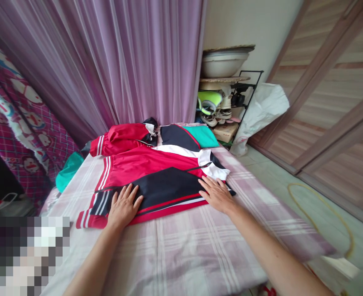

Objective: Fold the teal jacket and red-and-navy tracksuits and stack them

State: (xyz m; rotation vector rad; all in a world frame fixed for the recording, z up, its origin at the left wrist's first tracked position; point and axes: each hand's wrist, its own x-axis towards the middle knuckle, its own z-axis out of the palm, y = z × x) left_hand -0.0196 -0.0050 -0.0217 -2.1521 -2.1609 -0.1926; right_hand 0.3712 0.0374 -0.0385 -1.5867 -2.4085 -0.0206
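A red, navy and white track jacket [157, 176] lies folded across a bed covered with a pink checked sheet [181, 246]. My left hand [123, 205] rests flat on its near left part, fingers spread and open. My right hand [216, 193] lies flat on the near right part, just below the white collar, also open. Neither hand holds anything. Behind the jacket lies a second red garment [122, 137] with white stripes, and a teal folded cloth [203, 135].
A purple curtain [122, 61] hangs behind the bed. A shoe rack [224, 107] with a large basin on top stands at the back right, beside a white bag [261, 111]. A patterned pink cloth [18, 119] hangs at left. Tiled floor lies to the right.
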